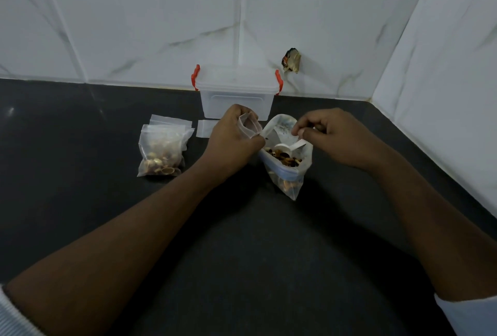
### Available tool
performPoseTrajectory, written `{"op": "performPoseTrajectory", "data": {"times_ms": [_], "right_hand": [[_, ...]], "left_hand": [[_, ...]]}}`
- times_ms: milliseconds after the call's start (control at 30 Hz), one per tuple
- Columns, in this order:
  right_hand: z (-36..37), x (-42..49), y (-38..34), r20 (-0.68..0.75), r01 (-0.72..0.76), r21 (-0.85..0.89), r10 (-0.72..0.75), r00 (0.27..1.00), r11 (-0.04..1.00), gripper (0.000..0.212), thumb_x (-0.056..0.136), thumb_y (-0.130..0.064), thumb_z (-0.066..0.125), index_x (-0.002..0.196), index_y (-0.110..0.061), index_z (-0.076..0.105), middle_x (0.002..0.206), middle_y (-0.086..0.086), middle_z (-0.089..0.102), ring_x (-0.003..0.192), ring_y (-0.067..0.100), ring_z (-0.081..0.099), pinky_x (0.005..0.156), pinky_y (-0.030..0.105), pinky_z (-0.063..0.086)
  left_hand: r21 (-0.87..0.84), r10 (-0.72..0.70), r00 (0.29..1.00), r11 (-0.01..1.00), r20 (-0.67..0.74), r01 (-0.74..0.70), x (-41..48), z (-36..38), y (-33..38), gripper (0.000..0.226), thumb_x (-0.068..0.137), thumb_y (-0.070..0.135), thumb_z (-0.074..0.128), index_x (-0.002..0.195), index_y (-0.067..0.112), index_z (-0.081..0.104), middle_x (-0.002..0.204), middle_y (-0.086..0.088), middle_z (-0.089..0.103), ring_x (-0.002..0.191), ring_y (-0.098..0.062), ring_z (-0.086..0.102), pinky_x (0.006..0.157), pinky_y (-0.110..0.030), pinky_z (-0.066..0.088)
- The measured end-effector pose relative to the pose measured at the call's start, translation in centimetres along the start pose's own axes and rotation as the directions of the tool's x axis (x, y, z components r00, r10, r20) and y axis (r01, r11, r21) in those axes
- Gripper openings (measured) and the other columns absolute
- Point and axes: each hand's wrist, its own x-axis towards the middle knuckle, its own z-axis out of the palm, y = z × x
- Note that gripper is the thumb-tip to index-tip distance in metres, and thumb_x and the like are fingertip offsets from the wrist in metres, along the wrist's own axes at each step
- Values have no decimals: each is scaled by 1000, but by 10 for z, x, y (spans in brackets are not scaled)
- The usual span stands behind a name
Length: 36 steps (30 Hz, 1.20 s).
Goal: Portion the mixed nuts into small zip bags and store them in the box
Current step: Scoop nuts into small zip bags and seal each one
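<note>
Small clear zip bag gripped by L hand; white plastic scoop pinched by R hand; clear red-latched box at 12 o'clock.

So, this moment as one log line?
left hand: holds small zip bag open | right hand: pinches scoop in nut bag | filled bags: on counter | box: lid on
</note>
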Motion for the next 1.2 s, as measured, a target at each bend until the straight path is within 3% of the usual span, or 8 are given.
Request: {"op": "performPoseTrajectory", "data": {"times_ms": [100,233,333,533,667,800,1033,1200], "right_hand": [[6,1,0,-22,-101,275,111,994,956,17,100,-9,61,102,-16,76,83,-10,76,63,-4,65,61,11,44],[12,4,11,15,-300,521,343,939,799,15,100,-8,62,98,-10,76,84,22,71,50,7,44,44,19,34],[10,8,19,43,-368,620,437,898,693,15,100,-7,60,101,-4,75,92,25,74,52,8,42,41,19,32],[3,6,20,87,-308,768,385,919,562,15,102,-4,56,110,-1,69,98,26,75,54,7,44,42,18,31],[6,5,3,40,-163,864,258,965,476,16,102,-2,56,110,0,70,82,7,68,56,8,45,43,18,32],[14,0,-13,-23,-70,800,147,989,596,15,102,-4,59,108,-4,72,85,3,72,63,11,52,50,23,43],[14,-5,-19,-1,91,452,-102,995,887,27,91,4,71,111,-14,73,106,-2,78,99,16,75,86,34,62],[6,-3,-8,-212,158,362,-83,974,919,24,91,3,68,102,-16,76,96,-6,77,87,8,71,73,20,57]], "left_hand": [[6,5,1000,1000,14,-5,-1,1,-1,43,83,13,77,116,27,52,108,14,57,101,-4,58,80,-19,52],[27,-6,998,1000,70,4,1,-3,-2,46,84,19,78,122,26,53,116,11,59,103,-6,59,79,-19,51],[47,-30,990,999,139,24,2,-7,-1,46,86,26,78,124,27,52,117,11,59,103,-8,59,77,-19,49],[118,-37,969,993,246,8,0,-9,2,47,85,35,79,121,29,51,114,12,60,101,-6,60,76,-19,47],[156,13,978,987,210,-47,-1,-7,2,51,82,42,82,121,30,52,115,14,61,102,-3,58,78,-18,46],[123,34,979,991,200,-59,-2,-7,1,51,81,39,84,120,29,54,114,13,64,101,-1,61,81,-20,49],[78,34,991,996,130,-45,0,-8,1,39,83,21,82,110,26,54,107,9,63,98,-11,63,75,-21,52],[110,-28,991,994,128,14,3,-9,1,42,85,14,75,117,27,50,118,8,59,108,-12,58,80,-21,48]]}}
